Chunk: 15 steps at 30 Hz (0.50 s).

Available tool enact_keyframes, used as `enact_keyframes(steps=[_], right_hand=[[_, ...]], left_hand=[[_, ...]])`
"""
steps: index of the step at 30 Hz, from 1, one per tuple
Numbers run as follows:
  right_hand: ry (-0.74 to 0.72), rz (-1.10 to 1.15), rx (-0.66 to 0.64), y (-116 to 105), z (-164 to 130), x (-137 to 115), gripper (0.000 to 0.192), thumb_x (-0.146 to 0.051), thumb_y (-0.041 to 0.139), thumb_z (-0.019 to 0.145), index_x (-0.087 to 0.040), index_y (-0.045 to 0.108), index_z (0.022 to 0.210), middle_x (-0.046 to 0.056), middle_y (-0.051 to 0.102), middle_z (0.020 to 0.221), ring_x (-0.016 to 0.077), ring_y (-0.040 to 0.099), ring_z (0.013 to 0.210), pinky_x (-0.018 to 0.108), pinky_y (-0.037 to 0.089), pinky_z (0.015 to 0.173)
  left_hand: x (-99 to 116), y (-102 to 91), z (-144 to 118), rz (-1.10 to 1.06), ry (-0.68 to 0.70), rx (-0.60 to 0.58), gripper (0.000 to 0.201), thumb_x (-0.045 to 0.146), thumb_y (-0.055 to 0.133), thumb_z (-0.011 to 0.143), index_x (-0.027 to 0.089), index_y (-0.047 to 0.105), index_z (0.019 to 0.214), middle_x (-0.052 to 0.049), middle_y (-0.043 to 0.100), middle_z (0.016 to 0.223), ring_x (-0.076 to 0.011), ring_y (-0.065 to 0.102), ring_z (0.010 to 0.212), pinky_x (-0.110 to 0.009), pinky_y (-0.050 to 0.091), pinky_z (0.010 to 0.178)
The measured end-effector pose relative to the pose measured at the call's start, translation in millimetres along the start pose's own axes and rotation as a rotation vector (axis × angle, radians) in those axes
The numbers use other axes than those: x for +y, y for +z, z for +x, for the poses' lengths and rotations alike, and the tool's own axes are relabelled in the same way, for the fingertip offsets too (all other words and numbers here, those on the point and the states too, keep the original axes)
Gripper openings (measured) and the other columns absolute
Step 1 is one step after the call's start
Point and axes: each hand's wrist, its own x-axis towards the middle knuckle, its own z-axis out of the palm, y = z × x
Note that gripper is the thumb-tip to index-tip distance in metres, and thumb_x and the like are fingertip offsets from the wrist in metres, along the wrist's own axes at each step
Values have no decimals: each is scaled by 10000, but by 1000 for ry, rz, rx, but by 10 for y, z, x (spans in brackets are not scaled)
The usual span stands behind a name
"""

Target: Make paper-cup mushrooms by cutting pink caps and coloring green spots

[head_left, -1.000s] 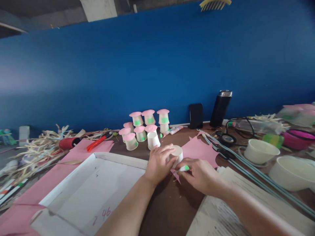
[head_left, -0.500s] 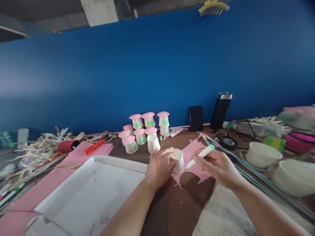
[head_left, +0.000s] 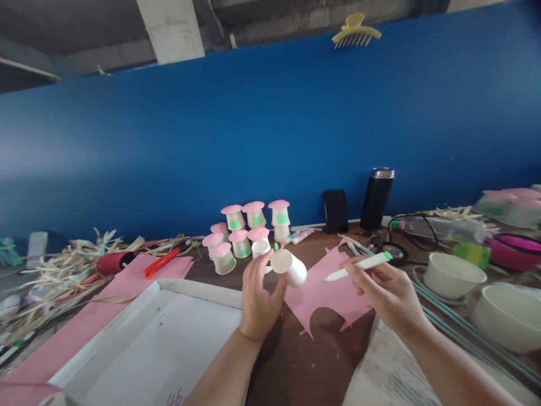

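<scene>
A plain white paper cup (head_left: 296, 273) is tipped on its side in my left hand (head_left: 261, 299), thumb and fingers closed round its near end. Between the fingers of my right hand (head_left: 386, 290) is a white marker (head_left: 359, 266) with a green end, its tip pointing left toward the cup but apart from it. Under both lies a pink paper sheet (head_left: 327, 296) with curved pieces cut out of its edge. Just behind my left hand stands another white cup (head_left: 260, 248). Beyond are several upturned cups (head_left: 224, 259) with pink paper tops and green patches, some stacked.
A white cardboard box lid (head_left: 186, 286) lies at the left over pink paper (head_left: 122, 287), near a red strip bundle (head_left: 163, 262). Against the blue wall stand a black phone (head_left: 335, 211) and a black flask (head_left: 377, 200). White bowls (head_left: 453, 276) and cables are at the right.
My left hand has lifted the cup off the pink sheet and tilted it onto its side. The marker in my right hand has shifted slightly right and lies flatter.
</scene>
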Motion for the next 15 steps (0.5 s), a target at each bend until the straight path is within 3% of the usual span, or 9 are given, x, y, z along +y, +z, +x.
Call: enact_keyframes(steps=[8,15], right_hand=[[-44,-57,58,37,4,98,223,-395,601,802,-177,648,807,-42,487,516,113,428,490,228,335,444],[-299,-220,123,7,-48,266,87,-284,585,840,-211,632,851,3,641,763,118,541,597,229,429,581]], left_hand=[[-26,32,-35,89,114,157,505,291,625,809,202,459,1277,-124,577,1215,-259,505,1147,-432,417,966],[-97,75,-53,109,127,154,514,250,623,808,197,449,1288,-129,558,1228,-257,486,1172,-436,418,976]])
